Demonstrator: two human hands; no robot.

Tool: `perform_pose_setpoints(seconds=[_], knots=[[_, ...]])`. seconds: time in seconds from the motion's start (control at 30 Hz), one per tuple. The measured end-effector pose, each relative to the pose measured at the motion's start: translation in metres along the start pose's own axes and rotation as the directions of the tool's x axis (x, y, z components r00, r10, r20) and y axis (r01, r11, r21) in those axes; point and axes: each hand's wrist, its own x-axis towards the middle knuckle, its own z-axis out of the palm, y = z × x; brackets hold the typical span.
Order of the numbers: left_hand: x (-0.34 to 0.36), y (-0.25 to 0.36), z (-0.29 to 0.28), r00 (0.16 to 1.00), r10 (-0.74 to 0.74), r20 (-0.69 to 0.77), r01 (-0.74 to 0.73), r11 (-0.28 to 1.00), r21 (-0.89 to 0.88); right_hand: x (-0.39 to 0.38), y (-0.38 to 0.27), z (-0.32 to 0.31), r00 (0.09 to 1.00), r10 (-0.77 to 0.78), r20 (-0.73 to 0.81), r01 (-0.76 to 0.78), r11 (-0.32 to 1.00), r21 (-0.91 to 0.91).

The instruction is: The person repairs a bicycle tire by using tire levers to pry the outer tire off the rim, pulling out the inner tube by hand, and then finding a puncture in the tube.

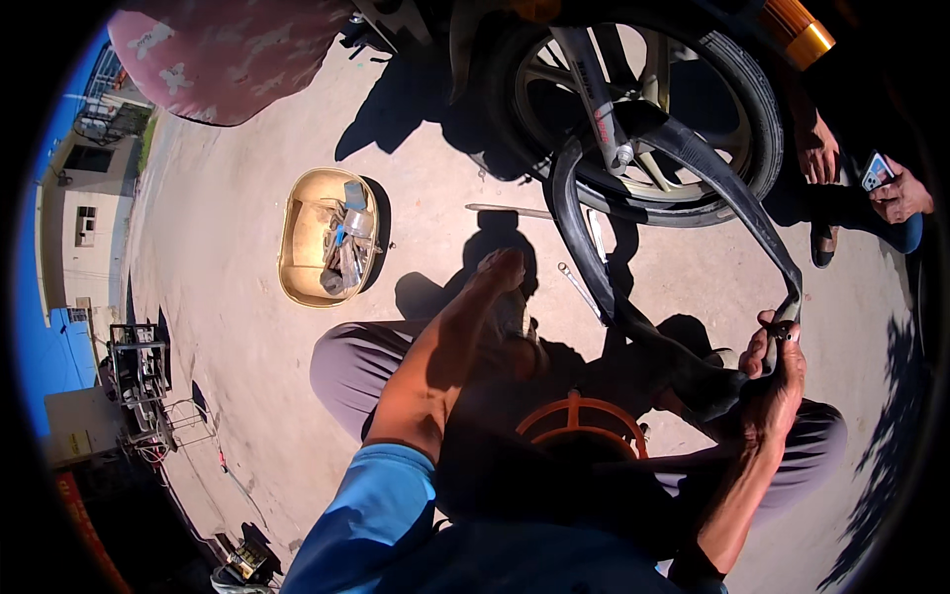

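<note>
A black inner tube makes a big loop from the wheel down toward my lap. My right hand is closed around its lower right end, where the rubber is pinched into a fold. My left hand is down low in front of my bent left leg, close to my foot; shadow hides its fingers, so I cannot see what they do. Beyond the tube stands a motorcycle wheel with pale spokes, its tyre on the rim, and a grey fork leg. A spanner lies on the ground inside the loop.
A yellow plastic basin with several tools sits to the left. A long thin bar lies before the wheel. Under me shows an orange stool rim. At the right, another person's hand holds a phone. A pink seat cover overhangs the upper left.
</note>
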Motion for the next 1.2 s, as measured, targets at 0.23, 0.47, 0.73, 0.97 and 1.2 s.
perform_pose_setpoints(seconds=[0.23,0.47,0.73,0.97,1.2], knots=[[0.01,-0.089,0.028,0.971,-0.213,-0.111,0.187,0.961,-0.204,0.014,-0.025,-0.02,0.994,-0.092,-0.066,0.039,0.825,-0.564],[0.034,-0.12,0.026,0.867,-0.221,-0.447,0.101,0.955,-0.278,0.035,0.004,-0.014,0.993,0.041,-0.112,-0.074,0.949,-0.307],[0.085,-0.097,0.051,0.755,0.053,-0.654,-0.124,0.99,-0.063,0.039,0.017,0.006,0.961,0.033,-0.273,-0.14,0.914,-0.381],[0.11,-0.072,0.01,0.749,-0.098,-0.656,-0.156,0.935,-0.317,0.047,0.026,0.005,0.97,0.067,-0.235,-0.154,0.913,-0.378],[0.176,-0.053,0.011,0.702,-0.082,-0.707,-0.12,0.965,-0.232,0.046,0.034,0.017,0.953,0.119,-0.277,-0.21,0.921,-0.329]])
